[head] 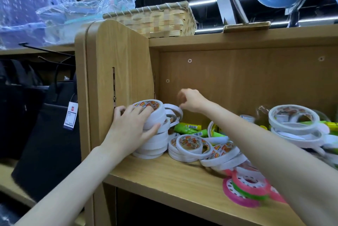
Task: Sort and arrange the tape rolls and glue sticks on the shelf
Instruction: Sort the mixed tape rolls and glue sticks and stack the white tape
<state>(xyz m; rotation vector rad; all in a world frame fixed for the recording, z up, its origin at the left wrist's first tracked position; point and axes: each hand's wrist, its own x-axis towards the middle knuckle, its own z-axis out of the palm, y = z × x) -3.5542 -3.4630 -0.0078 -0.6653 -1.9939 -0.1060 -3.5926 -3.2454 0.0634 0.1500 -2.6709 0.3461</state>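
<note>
A tall stack of white tape rolls [155, 143] stands at the left end of the wooden shelf [164, 174]. My left hand [131, 125] grips the top rolls of that stack, fingers curled round them. Behind the stack, my right hand [190, 100] pinches a white tape roll [173, 109] at its rim. More white rolls [190, 148] lie loose in the middle, with green glue sticks [188, 127] behind them. Another pile of white rolls [294, 125] sits at the right. Pink and green tape rolls [247, 187] lie near the front edge.
The shelf's left side panel [117, 72] stands close to the stack. A woven basket [155, 19] and plastic-wrapped goods [36, 6] sit on top of the unit. Dark bags [45, 134] with a price tag hang at the left.
</note>
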